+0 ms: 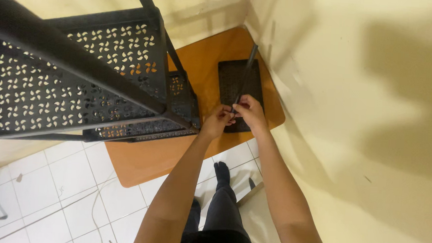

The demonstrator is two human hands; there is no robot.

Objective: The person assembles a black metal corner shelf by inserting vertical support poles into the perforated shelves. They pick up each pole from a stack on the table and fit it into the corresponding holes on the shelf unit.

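Far left, white tiled floor (50, 187) with a thin pale cable (93, 204) looping across it at 7 o'clock. Above it, filling 9 to 11 o'clock, a black shelf rack (80, 75) with perforated tiers, at least 3 tiers visible, stacked and stepping down toward centre; its thick frame bar runs diagonally across the upper left and blocks the view of the floor behind. The rack's lower corner sits just beside the left hand and crowds it from the 9 o'clock side.

Centre: orange wooden board (145, 157) lying on the floor in the wall corner, rack standing on it. Left hand (217, 121) has fingers curled closed, pinching the lower end of a thin black rod (245, 74). Right hand (250, 113) touches the left, fingers also curled closed around the same rod end. Both hands meet just above the near edge of a loose black perforated panel (240, 81), which lies flat on the board, apart from the rack.

Rod: long axis runs from the hands up toward 12 to 1 o'clock, slightly tilted right, far tip pointing into the wall corner; it crosses over the panel. Whether the far tip touches the wall, cannot tell.

Below the hands, at 6 o'clock, the person's dark trousered leg and socked foot (221, 173) on the tiles. Right side, 1 to 5 o'clock: cream wall (364, 119) close beside the right forearm.
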